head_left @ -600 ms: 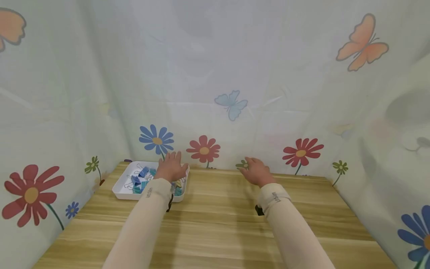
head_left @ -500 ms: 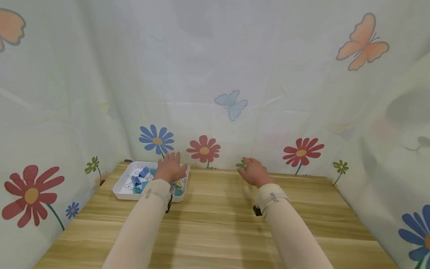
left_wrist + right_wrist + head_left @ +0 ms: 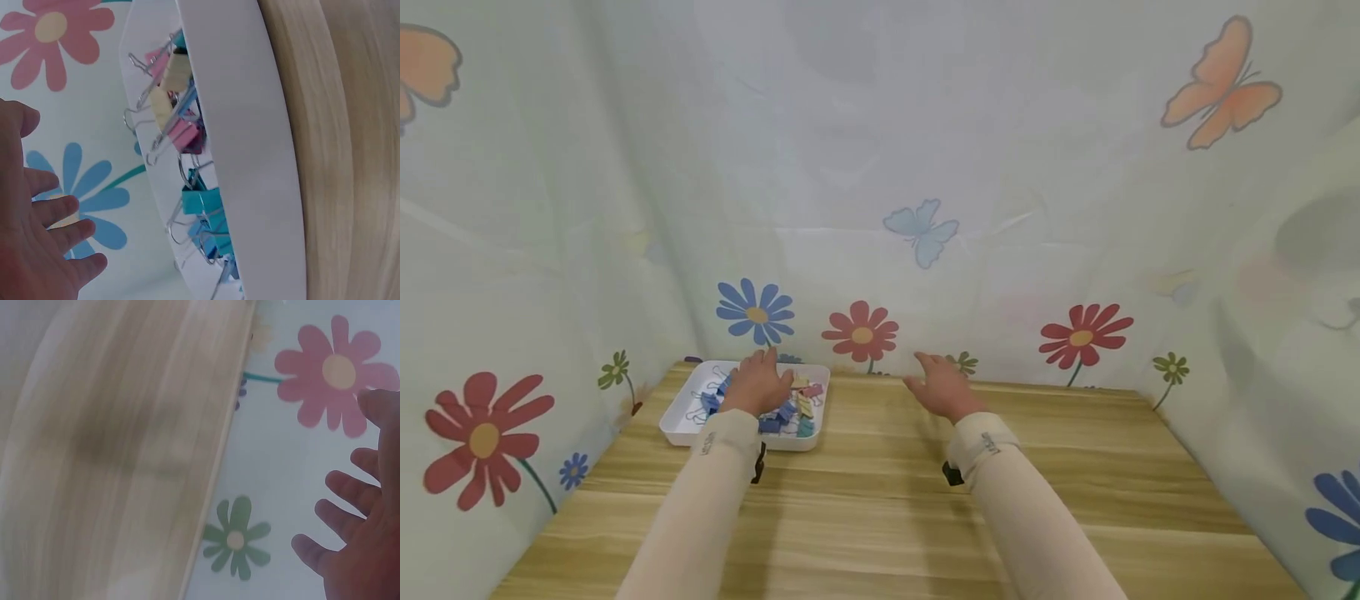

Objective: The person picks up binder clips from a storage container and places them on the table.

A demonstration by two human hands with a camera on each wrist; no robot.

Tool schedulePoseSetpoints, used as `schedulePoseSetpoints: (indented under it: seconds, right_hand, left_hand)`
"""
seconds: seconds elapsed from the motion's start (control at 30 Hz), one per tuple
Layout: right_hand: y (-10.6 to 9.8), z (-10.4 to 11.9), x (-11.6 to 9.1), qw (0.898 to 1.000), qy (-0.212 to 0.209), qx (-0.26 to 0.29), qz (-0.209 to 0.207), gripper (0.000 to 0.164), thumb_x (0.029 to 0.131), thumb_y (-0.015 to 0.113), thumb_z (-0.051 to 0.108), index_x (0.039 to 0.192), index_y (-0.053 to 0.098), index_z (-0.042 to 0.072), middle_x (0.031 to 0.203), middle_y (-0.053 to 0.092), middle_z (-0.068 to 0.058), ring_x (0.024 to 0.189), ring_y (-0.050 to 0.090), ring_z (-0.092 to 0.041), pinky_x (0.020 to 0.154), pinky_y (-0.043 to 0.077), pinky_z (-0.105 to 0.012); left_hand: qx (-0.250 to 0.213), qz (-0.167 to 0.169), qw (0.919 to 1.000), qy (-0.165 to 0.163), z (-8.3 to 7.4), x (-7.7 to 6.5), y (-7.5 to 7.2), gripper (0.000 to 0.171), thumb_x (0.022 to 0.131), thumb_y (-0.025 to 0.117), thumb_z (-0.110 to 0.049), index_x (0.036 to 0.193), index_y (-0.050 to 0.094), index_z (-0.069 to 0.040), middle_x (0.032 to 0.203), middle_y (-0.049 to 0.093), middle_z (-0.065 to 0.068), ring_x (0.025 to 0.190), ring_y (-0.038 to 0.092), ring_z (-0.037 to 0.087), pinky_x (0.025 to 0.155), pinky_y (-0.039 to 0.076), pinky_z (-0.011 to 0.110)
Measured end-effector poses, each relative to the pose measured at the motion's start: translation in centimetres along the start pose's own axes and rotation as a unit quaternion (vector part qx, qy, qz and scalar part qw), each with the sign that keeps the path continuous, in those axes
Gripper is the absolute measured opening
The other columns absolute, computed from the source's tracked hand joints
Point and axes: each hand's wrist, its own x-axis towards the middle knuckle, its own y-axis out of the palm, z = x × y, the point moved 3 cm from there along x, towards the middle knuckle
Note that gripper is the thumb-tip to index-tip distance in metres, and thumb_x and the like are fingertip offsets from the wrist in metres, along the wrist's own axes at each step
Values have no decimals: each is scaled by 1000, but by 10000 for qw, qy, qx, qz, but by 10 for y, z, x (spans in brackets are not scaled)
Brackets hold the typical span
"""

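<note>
A white plastic tray [image 3: 679, 432] sits at the back left of the wooden table, with several binder clips [image 3: 203, 203] in blue, teal, pink and cream inside it. My left hand [image 3: 756, 383] hovers over the tray, palm down, its fingers loosely extended and nothing in them. In the left wrist view those fingers [image 3: 72, 234] are spread beside the tray wall. To the right of the tray, my right hand [image 3: 943, 388] is held above the table's back part, also holding nothing. Its fingers [image 3: 350, 490] are extended and apart in the right wrist view.
The wood-grain table [image 3: 865, 517] reaches back to a pale curtain [image 3: 835, 150] printed with flowers and butterflies. That curtain also hangs along the left and right sides. A dark strap piece [image 3: 952, 473] shows under the right cuff.
Both hands have shifted left in the head view. My left hand has moved further over the tray, uncovering pink and cream clips on its right side. The view has also turned slightly.
</note>
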Motion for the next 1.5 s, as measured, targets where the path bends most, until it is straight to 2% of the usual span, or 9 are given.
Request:
schedulePoseSetpoints:
  seconds: [0.27,0.43,0.6,0.77,0.97,1.07,1.2,1.3,1.5]
  right_hand:
    - [13,15,11,9996,-106,240,-70,66,98,45,48,152,31,13,155,34,-15,143,31,-35,116,28,-53]
    - [31,28,17,9990,-287,340,-43,66,97,47,46,151,33,11,153,38,-14,143,34,-33,117,29,-49]
    - [47,42,20,9983,-458,364,-37,64,97,47,44,150,35,9,152,40,-13,142,35,-31,117,30,-47]
    - [53,61,23,9972,-622,403,-38,64,97,47,45,149,37,9,152,41,-12,142,36,-31,117,30,-46]
    - [77,74,23,9951,-915,377,63,61,97,48,43,147,40,8,150,44,-10,140,40,-29,116,33,-45]
    - [92,79,21,9949,-905,389,233,61,97,48,43,146,41,9,150,44,-9,140,40,-29,116,33,-45]
    - [104,84,20,9953,-638,614,380,63,95,49,49,146,43,11,149,46,-9,139,41,-29,115,34,-46]
    - [109,88,22,9957,-513,704,317,64,95,49,51,145,44,12,145,50,-10,135,46,-29,113,37,-46]
    - [116,96,27,9939,-498,980,83,59,96,50,42,142,47,6,141,54,-13,131,50,-31,110,40,-48]
  left_hand:
    - [32,-230,9997,-76,24,3,-5,69,99,33,-41,150,24,4,152,28,30,137,28,52,107,29,67]
    - [67,-212,9996,-154,43,1,-2,68,100,32,-39,150,23,5,151,27,32,135,28,54,104,31,69]
    - [-2,-140,9995,-268,56,-6,-2,68,100,33,-38,150,21,7,151,26,33,135,27,55,106,28,69]
    - [-72,-144,9994,-320,75,-11,-6,70,100,33,-39,150,19,8,151,22,35,135,24,56,106,26,71]
    - [-191,-45,9982,-569,104,-27,7,70,99,35,-37,148,21,10,149,23,38,134,24,58,104,25,73]
    - [-203,76,9971,-728,118,-35,16,69,99,33,-36,148,20,11,149,22,39,133,24,59,104,25,74]
    - [-164,84,9961,-867,132,-37,19,68,99,31,-34,147,20,13,147,24,40,132,26,58,103,28,72]
    - [-79,27,9961,-882,139,-36,17,67,99,30,-32,145,21,16,144,27,41,131,28,58,104,30,69]
    - [271,-216,9961,-807,152,-37,11,55,99,30,-19,136,29,22,132,39,43,119,41,57,100,39,66]
